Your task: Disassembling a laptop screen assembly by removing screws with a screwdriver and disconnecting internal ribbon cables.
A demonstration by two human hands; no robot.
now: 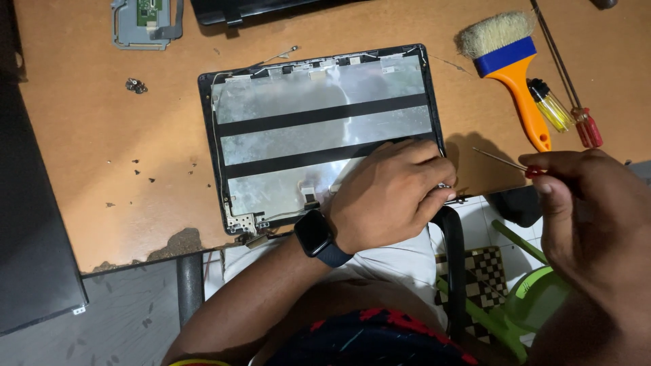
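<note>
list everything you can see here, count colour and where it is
laptop lid shell: 1, black rim with silver foil lining, centre of table
table: 1, brown, chipped near edge
brush: 1, orange handle, blue band, upper right
screwdrivers: 2, yellow and red handles, beside brush
loose screws: small dark cluster, upper left
grey bracket part: 1, top left
dark panel: 1, far left
smartwatch: 1, black, left wrist
left hand: on lid's lower right corner
right hand: holds red-handled screwdriver

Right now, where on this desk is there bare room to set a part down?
Bare wood lies left of the laptop lid, between the screw pile and the chipped table edge, with only scattered screws. The right side is crowded: brush, screwdrivers.
</note>
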